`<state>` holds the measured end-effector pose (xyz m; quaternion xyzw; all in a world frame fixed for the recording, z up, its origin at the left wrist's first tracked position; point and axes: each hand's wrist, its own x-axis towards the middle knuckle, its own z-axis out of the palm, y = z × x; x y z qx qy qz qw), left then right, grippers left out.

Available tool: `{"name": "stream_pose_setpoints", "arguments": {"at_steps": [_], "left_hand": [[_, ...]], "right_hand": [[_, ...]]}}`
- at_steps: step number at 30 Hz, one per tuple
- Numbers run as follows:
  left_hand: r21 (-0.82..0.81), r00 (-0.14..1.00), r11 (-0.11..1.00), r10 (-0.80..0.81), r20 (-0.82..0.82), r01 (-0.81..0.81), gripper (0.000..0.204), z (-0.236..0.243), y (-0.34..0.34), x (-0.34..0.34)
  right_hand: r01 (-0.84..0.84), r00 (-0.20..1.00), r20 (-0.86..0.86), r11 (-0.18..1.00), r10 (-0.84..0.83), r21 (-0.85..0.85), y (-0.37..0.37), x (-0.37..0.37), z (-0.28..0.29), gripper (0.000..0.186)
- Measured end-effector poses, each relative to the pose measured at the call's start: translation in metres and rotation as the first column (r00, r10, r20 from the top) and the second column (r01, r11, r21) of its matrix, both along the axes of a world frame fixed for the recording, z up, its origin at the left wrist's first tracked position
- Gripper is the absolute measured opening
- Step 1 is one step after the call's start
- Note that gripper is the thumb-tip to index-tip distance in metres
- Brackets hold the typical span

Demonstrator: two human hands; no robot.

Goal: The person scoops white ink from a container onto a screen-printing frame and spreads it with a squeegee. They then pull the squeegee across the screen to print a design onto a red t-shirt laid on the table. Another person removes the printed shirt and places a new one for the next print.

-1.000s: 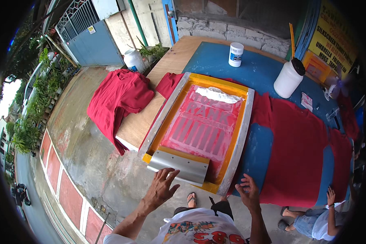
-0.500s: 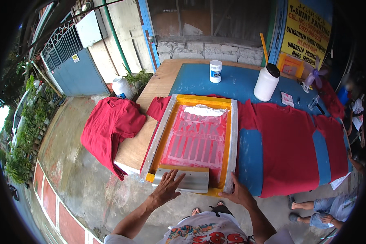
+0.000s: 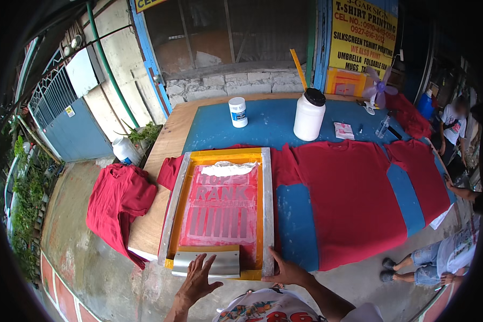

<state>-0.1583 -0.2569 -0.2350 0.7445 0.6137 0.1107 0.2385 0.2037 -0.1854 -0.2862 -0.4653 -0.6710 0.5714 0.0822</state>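
Note:
A screen printing frame (image 3: 268,209) with orange-taped inner edges lies on a red shirt (image 3: 170,170). Dark lettering and vertical bars show through its mesh, and a thick line of white ink (image 3: 228,169) runs across the top. At the near end a wide metal squeegee (image 3: 225,263) rests inside the frame. My left hand (image 3: 196,282) is open, fingers spread, its tips at the squeegee's near edge. My right hand (image 3: 290,272) grips the frame's near right corner, forefinger along the side and thumb along the bottom edge.
Red shirts (image 3: 354,198) lie flat on the blue tabletop (image 3: 295,228) to the right; more hang over the left edge (image 3: 121,198). White jars (image 3: 238,112) (image 3: 309,115) stand behind, beside a small purple fan (image 3: 380,88). A person (image 3: 440,257) is at the right.
My view has turned right, so the table and frame sit further left and lower. Both hands keep nearly the same places at the squeegee and the frame's corner.

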Motion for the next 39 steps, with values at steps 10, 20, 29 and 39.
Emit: {"name": "stream_pose_setpoints", "arguments": {"at_steps": [10,20,29,39], "left_hand": [[0.063,0.967,0.986,0.137,0.215,-0.154,0.107,0.016,0.032,0.049],[0.113,0.98,0.993,0.011,0.196,-0.034,0.069,0.021,0.073,0.025],[0.093,0.93,0.994,-0.087,0.357,0.057,0.059,0.029,0.089,0.042],[0.12,0.866,0.91,-0.416,0.278,0.398,0.057,0.072,0.167,0.091]], "right_hand": [[0.004,1.0,-0.004,1.0,-0.004,0.024,0.015,0.047,-0.013,0.13],[0.47,0.876,-0.108,0.882,-0.47,-0.024,-0.003,0.079,-0.056,0.086],[0.551,0.831,0.013,0.827,-0.556,0.111,0.014,0.07,-0.038,0.072],[0.636,0.628,-0.009,0.506,-0.778,0.583,0.11,0.171,0.0,0.057]]}}
